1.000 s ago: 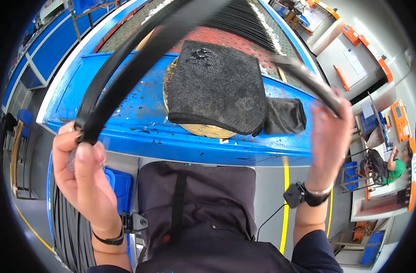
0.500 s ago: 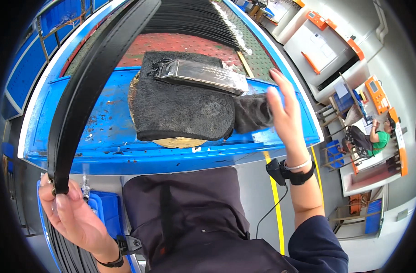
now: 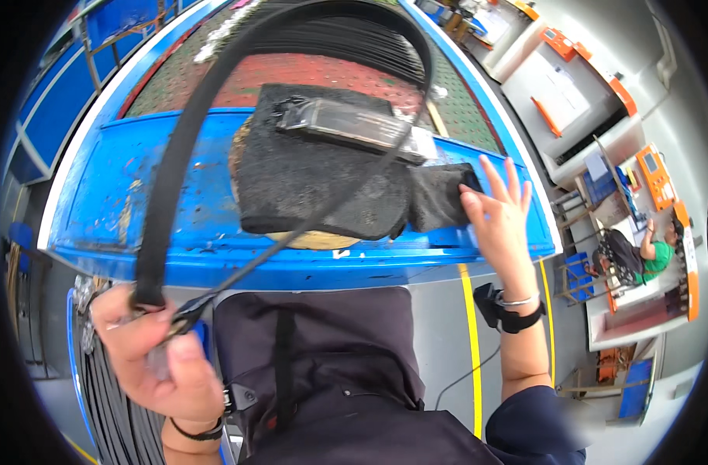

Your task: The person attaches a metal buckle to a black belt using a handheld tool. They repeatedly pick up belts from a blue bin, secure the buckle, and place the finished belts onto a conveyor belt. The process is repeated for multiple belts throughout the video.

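Observation:
A black belt with stitched edges is pinched in my left hand at the lower left. The belt rises from that hand, arches over the bench and comes back down to it as a blurred strap, so both ends meet at my fingers. My right hand is over the bench's right side, thumb and forefinger closed on the edge of a small dark cloth, other fingers raised. That cloth adjoins a larger black cloth pad on a round, yellowish base. A clear-wrapped oblong block rests on the pad.
The blue bench has a red and green studded surface behind, bearing a row of black straps. More black straps hang at lower left. A person in green sits at the right beside orange-and-white machines.
My left hand has moved right and up, and the belt now loops across the bench. My right hand has gone from spread fingers to a pinch at the small cloth's edge.

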The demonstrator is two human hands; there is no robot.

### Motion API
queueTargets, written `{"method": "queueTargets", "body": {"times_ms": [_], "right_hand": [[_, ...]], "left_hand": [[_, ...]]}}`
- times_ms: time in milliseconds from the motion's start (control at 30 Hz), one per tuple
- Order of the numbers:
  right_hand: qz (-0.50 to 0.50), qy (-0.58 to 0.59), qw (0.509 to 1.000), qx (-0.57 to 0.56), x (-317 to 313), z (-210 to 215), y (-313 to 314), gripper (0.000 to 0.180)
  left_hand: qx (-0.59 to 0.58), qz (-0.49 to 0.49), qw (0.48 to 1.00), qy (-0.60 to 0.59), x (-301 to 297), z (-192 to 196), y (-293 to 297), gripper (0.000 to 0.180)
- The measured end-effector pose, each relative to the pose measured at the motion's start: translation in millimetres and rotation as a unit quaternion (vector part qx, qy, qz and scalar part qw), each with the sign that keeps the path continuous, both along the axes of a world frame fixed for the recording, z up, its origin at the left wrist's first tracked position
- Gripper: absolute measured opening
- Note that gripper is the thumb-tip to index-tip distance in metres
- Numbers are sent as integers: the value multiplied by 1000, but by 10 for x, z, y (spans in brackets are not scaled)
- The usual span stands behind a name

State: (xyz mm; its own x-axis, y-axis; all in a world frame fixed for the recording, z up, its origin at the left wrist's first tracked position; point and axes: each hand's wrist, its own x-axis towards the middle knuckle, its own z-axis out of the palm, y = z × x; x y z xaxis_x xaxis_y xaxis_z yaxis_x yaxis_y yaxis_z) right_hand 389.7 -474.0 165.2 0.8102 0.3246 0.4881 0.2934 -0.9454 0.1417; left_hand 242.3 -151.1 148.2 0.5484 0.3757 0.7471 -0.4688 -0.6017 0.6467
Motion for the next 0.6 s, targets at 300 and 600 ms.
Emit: {"method": "queueTargets", "body": {"times_ms": [300,600], "right_hand": [[341,-143,917,148,-1047,234,703,36],[398,-104,911,13,-1118,242,927,42]], "left_hand": [[145,-97,981,-81,63,123,-226,41],[165,-79,977,-111,47,110,-344,45]]}}
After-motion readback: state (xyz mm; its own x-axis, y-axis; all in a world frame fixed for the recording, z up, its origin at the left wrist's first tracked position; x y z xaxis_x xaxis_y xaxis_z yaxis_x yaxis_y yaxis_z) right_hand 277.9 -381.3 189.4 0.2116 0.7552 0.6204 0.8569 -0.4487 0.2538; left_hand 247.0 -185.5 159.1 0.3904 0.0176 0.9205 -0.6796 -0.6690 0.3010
